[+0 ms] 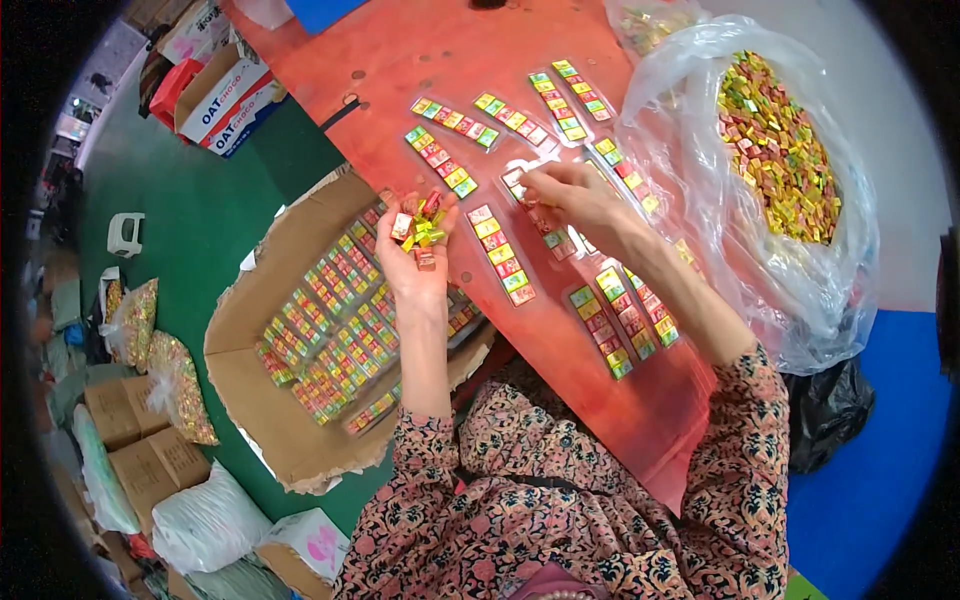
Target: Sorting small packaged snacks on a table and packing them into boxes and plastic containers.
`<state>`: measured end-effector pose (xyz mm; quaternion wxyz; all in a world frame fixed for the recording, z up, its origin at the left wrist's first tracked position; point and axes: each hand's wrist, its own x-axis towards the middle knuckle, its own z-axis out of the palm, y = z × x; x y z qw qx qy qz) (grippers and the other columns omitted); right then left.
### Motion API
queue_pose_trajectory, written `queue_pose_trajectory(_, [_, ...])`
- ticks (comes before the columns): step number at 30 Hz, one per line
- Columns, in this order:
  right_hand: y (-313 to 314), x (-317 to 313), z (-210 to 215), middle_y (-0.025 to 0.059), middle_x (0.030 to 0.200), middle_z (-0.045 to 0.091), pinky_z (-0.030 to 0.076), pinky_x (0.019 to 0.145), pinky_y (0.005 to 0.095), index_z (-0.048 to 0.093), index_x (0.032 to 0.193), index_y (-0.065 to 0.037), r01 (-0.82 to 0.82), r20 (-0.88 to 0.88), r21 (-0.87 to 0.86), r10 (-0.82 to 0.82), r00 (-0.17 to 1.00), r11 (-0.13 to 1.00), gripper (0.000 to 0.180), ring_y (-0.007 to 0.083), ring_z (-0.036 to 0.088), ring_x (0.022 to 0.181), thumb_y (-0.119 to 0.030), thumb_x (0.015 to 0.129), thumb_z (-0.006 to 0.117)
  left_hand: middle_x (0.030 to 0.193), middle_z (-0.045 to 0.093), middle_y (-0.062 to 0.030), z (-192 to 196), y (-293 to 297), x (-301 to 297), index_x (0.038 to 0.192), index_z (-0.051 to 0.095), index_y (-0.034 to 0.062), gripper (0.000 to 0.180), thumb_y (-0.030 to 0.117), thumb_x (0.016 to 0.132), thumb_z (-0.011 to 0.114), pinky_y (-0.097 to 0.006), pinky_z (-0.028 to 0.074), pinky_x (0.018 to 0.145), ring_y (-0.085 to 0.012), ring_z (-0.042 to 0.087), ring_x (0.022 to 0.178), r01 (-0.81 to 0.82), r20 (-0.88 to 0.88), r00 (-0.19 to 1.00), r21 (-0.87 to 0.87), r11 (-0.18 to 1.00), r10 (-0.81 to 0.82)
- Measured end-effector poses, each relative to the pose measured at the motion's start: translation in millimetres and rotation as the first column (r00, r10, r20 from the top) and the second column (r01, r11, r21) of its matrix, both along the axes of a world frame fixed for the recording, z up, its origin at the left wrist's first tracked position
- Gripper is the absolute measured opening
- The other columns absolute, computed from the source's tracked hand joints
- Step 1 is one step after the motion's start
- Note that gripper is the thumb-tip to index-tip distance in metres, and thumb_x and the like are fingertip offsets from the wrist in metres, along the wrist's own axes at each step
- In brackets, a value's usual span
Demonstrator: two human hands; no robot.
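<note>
Small wrapped candies point(424, 222) lay heaped in my cupped left grip point(418, 255) above the box's point(262, 300) edge; my right grip point(565, 195) pinched one into a clear tray point(535, 205) on the red counter point(420, 50).

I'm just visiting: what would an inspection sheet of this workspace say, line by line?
Surface: red table, worn, with a few dark spots.
Job's things: clear trays filled with rows of coloured candies lie scattered on the table; a big clear bag holds loose candies.
Clutter: open cardboard box beside the table, lined with filled trays.
Hands: left hand cupped around a small heap of candies; right hand pinching at a tray on the table.
Cables: nothing seen.
Surroundings: green floor, sealed cartons, sacks of candies, a black bag.
</note>
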<state>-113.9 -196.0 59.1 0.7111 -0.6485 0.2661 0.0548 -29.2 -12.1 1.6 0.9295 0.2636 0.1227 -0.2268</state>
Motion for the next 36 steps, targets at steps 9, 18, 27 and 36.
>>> queue_pose_trajectory(9, [-40,-104,20,0.0105,0.094,0.057,0.052,0.071,0.0251,0.049,0.107,0.006,0.131,0.057,0.244,-0.150,0.987,0.961,0.029,0.0191,0.062,0.085,-0.008,0.083,0.060,0.092,0.060,-0.0236,18,-6,-18,0.083,0.055,-0.0018,0.022,0.014,0.088,0.040,-0.050,0.048,0.086,-0.0404,0.055,0.097,0.210,-0.124,0.962,-0.229,0.951,-0.242])
queue_pose_trajectory(18, [-48,-168,41,0.0058,0.081,0.063,0.047,0.060,0.0224,0.058,0.098,0.001,0.317,0.383,-0.280,-0.197,0.903,0.906,0.024,0.0106,0.061,0.072,-0.013,0.080,0.064,0.087,0.060,-0.0154,53,-120,-144,0.082,0.054,0.0015,0.020,0.017,0.085,0.043,-0.050,0.049,0.083,-0.0330,0.059,0.086,0.569,-0.256,0.765,-0.162,0.806,-0.591])
queue_pose_trajectory(27, [-49,-212,22,0.0061,0.071,0.051,0.043,0.056,0.0243,0.065,0.091,0.000,0.321,0.357,-0.794,-0.030,0.933,0.516,0.018,0.0123,0.052,0.065,-0.006,0.074,0.066,0.082,0.062,-0.0123,24,-154,-190,0.084,0.057,0.0041,0.025,0.024,0.086,0.043,-0.044,0.050,0.079,-0.0282,0.061,0.076,0.656,-0.266,0.591,-0.389,0.646,-0.761])
queue_pose_trajectory(36, [-37,-206,35,0.0068,0.073,0.052,0.040,0.053,0.0264,0.062,0.093,0.000,0.493,0.523,-0.729,-0.077,0.849,0.475,0.016,0.0126,0.051,0.061,-0.006,0.079,0.063,0.089,0.061,-0.0143,37,-151,-176,0.090,0.056,0.0010,0.027,0.024,0.087,0.042,-0.046,0.049,0.082,-0.0297,0.060,0.085,0.619,-0.288,0.669,-0.294,0.728,-0.685])
